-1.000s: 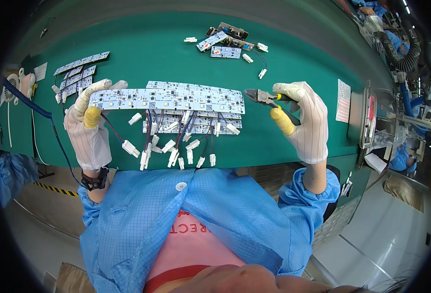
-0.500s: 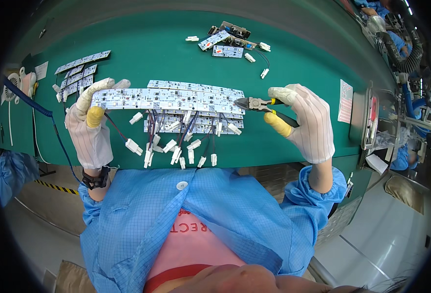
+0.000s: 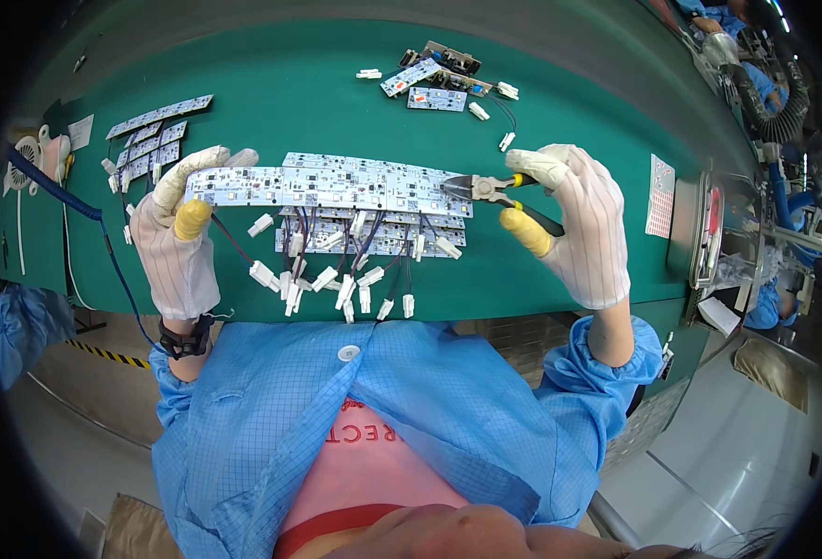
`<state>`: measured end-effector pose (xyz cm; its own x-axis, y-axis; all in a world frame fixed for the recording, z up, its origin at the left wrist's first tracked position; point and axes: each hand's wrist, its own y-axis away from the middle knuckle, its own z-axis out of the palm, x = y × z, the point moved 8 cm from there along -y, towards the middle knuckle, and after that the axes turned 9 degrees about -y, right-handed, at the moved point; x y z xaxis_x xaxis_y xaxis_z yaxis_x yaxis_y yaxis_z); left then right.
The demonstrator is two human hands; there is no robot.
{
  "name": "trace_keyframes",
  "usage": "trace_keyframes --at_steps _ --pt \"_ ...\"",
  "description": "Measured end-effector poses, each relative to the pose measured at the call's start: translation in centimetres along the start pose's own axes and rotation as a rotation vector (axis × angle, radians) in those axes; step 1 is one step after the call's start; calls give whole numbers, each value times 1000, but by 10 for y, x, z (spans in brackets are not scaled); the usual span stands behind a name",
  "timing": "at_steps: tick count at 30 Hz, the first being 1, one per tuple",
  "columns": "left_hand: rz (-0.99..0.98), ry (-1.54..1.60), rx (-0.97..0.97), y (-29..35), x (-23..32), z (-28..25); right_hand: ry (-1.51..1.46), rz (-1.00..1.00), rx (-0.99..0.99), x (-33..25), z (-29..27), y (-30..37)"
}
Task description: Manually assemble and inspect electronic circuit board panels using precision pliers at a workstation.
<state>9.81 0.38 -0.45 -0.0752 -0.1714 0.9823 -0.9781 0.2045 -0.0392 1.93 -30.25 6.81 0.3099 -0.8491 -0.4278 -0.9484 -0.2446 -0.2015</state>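
Observation:
My left hand (image 3: 180, 224), in a white striped glove with yellow finger cots, grips the left end of a long white circuit board (image 3: 336, 188). A thin cable with a white connector (image 3: 264, 276) hangs from that board. My right hand (image 3: 583, 224), gloved alike, is closed around the handles of diagonal cutters (image 3: 485, 188). The cutters' jaws lie over the right part of the held board; whether they touch it I cannot tell. Below and behind it lie more white boards (image 3: 392, 240), with several cables and white connectors (image 3: 346, 291) spread toward me.
More boards (image 3: 155, 149) with cables lie at the left on the green table mat (image 3: 271, 93). At the back sit small boards (image 3: 437, 99) with loose connectors. A metal tray (image 3: 706, 228) and a label sheet (image 3: 659, 196) are at the right. A blue coiled cord (image 3: 57, 191) runs to my left wrist.
My left hand and the held board have shifted slightly right. My right hand has moved a little up and left with the cutters, whose jaws now lie slightly further over the board.

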Motion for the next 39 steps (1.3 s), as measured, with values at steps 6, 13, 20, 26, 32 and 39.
trace_keyframes --at_steps 6,13,20,26,32,39 --pt "32 43 -36 -1 6 3 89 -103 33 -9 1 -4" --pt "56 -89 -30 -2 16 7 -26 -56 -8 2 7 -6" --pt "126 -160 3 -3 31 14 -83 -16 -88 9 12 -8" --pt "76 -79 -7 -9 23 12 -72 40 -129 20 16 -10" --pt "99 -12 -7 -6 26 10 -68 -54 -19 15 1 -7" --pt "84 -56 -22 -4 20 11 14 -33 -59 13 5 -3"
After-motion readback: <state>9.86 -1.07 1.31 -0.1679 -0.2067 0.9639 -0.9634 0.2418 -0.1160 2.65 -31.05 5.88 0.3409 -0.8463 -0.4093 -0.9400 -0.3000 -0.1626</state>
